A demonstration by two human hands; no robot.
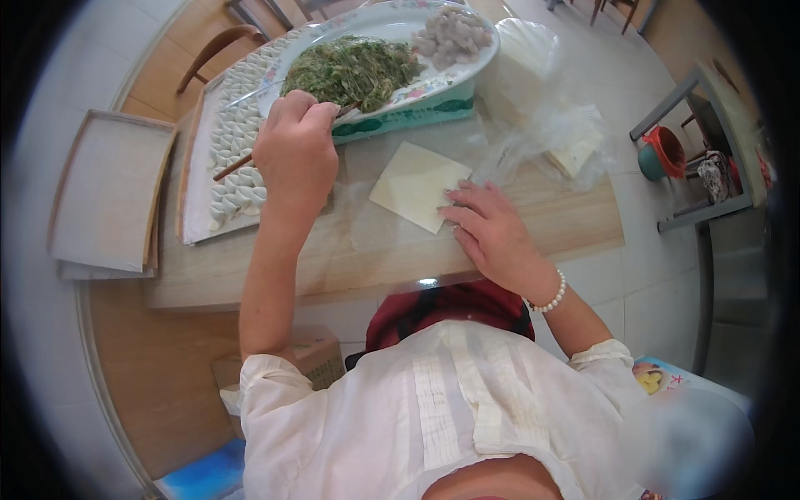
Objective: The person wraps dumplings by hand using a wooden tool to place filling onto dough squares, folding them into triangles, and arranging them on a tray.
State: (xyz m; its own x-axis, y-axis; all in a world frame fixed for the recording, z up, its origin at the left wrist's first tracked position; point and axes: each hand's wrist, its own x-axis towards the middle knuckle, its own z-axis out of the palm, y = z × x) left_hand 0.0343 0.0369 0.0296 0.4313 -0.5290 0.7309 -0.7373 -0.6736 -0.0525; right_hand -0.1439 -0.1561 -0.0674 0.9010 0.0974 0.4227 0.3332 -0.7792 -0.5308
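My left hand [294,147] grips a thin brown wooden utensil, probably a chopstick or spatula [234,168], whose working end meets a mound of chopped green filling [347,69]. That mound lies on a large oval floral-rimmed plate [400,99] beside a heap of grey peeled shrimp [451,39]. My right hand [490,231] rests with fingers spread, its fingertips at the right edge of a square, pale dough wrapper [415,187]. Whether it is one sheet or a stack, I cannot tell. Under it lies a clear plastic sheet [369,231] on the wooden table [562,231].
A tray [200,228] of folded dumplings [237,137] fills the table's left side. Green packaging [403,120] sits under the plate. Plastic bags [525,69] with more wrappers [572,153] lie right. Empty-looking trays [109,194] jut beyond the left edge; a bucket [662,153] stands farther right.
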